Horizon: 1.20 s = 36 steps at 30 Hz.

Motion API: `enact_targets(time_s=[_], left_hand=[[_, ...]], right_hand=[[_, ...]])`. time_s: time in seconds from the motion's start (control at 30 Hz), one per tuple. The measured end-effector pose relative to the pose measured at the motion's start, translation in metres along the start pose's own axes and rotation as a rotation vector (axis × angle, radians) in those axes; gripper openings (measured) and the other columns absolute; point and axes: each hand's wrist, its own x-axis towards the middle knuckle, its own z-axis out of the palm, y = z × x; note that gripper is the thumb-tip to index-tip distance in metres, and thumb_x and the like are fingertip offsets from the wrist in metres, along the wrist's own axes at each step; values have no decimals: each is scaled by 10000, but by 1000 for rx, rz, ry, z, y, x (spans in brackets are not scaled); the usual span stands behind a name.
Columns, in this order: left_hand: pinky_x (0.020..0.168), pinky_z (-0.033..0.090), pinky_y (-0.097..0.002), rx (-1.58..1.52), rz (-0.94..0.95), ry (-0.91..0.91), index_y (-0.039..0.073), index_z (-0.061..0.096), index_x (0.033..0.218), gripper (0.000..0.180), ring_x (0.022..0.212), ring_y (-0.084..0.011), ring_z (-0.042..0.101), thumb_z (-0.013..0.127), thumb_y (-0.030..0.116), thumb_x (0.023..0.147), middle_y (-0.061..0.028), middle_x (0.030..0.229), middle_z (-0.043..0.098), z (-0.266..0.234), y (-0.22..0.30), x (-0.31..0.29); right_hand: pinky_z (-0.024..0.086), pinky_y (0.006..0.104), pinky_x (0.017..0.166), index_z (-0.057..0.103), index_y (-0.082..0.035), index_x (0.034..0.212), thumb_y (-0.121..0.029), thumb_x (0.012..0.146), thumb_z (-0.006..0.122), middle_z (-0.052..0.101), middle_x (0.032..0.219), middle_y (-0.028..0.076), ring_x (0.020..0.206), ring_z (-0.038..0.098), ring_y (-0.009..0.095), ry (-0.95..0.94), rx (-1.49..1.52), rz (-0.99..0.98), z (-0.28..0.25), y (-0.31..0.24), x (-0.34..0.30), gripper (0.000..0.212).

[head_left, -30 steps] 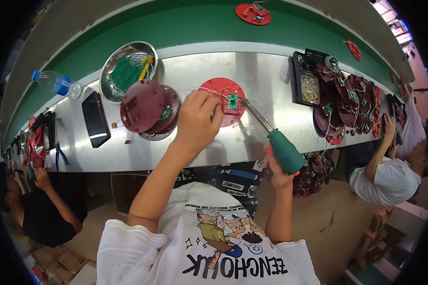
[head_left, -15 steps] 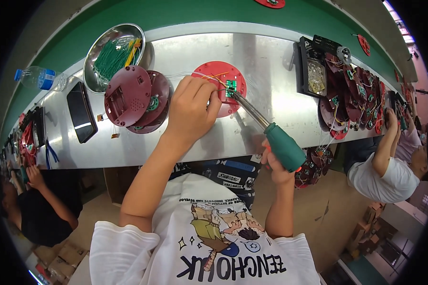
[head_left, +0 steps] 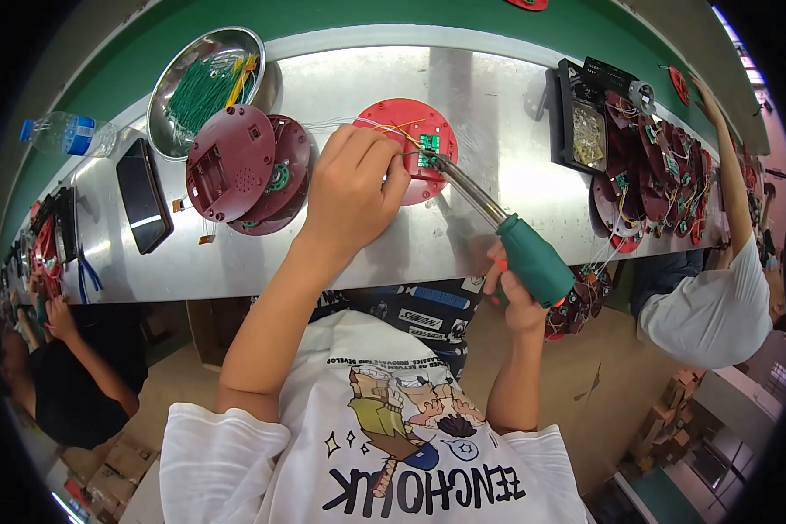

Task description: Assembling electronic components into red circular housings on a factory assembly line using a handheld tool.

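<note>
Left hand (head_left: 354, 185): closed at fingertips on thin wire (head_left: 411, 155), beside green circuit board (head_left: 429, 142). Right hand (head_left: 519, 303): wrapped, fingers curled, round green-handled soldering iron (head_left: 537, 260), tip at board. Red disc (head_left: 406, 110): beneath board, flat on metal bench (head_left: 502, 113).

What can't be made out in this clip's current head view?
All in the head view:
- What, if anything, the left hand pinches: hidden by its own back and knuckles.
- Part of the right hand: behind the handle of the iron.
- Whether the iron's tip touches the board: too small.
- Most of the far red disc: cut off by the upper edge.
</note>
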Motion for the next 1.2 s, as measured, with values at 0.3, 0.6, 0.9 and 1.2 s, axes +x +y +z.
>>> enact_targets(time_s=[0.3,0.6,0.9,1.2], left_hand=[[707,508,-387,-5,-9,-7,7,646,818,89,802,-298,601,670,-3,733,-102,841,636,0,-1,-1],[674,504,-370,-68,-38,44,21,666,832,107,780,-281,601,675,-1,728,-96,828,632,-1,-1,-1],[696,500,-373,10,27,19,32,669,790,80,756,-257,596,680,4,716,-73,793,620,1,-1,0],[687,496,-373,7,32,28,34,656,775,65,748,-263,588,676,8,718,-74,784,612,2,0,0]], right_hand=[[473,294,526,573,61,1164,-297,907,614,625,1068,196,543,578,162,24,6,-51,2,4,-2,442],[478,297,554,572,65,1170,-304,901,615,628,1062,173,551,576,157,-2,-28,-29,1,2,-2,459],[510,264,559,621,120,1076,-125,813,669,674,892,153,563,598,122,67,22,7,7,-5,2,363],[484,267,581,653,77,972,-123,787,672,629,794,106,593,585,139,41,-97,-1,3,-6,0,274]])
